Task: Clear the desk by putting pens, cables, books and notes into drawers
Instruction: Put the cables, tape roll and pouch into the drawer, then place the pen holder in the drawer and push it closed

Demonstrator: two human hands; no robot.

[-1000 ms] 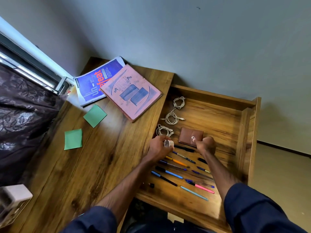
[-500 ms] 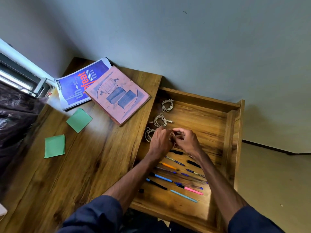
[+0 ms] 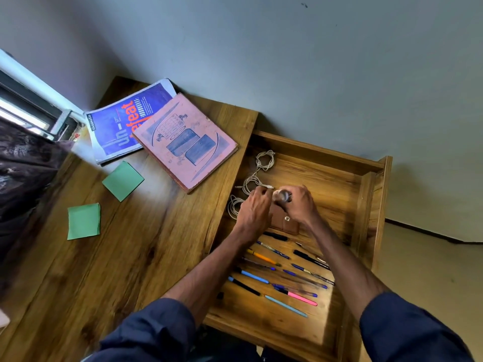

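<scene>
1. Two green notes (image 3: 83, 221) (image 3: 122, 181) lie apart on the left of the wooden desk (image 3: 130, 257).
2. At the desk's back, a pink book (image 3: 185, 139) overlaps a blue book (image 3: 125, 126).
3. White cables (image 3: 251, 182) sit coiled along the left wall of the open drawer (image 3: 366, 218).
4. The left hand (image 3: 254, 207) hovers over the coils with its fingers curled by a cable plug; whether it pinches the plug cannot be told.
5. Just beside it, the right hand (image 3: 300, 203) clasps a small, blurred roll (image 3: 283, 195) above a brown wallet (image 3: 283, 224).
6. Pens (image 3: 274, 273) lie in loose rows on the drawer floor, between the forearms.
</scene>
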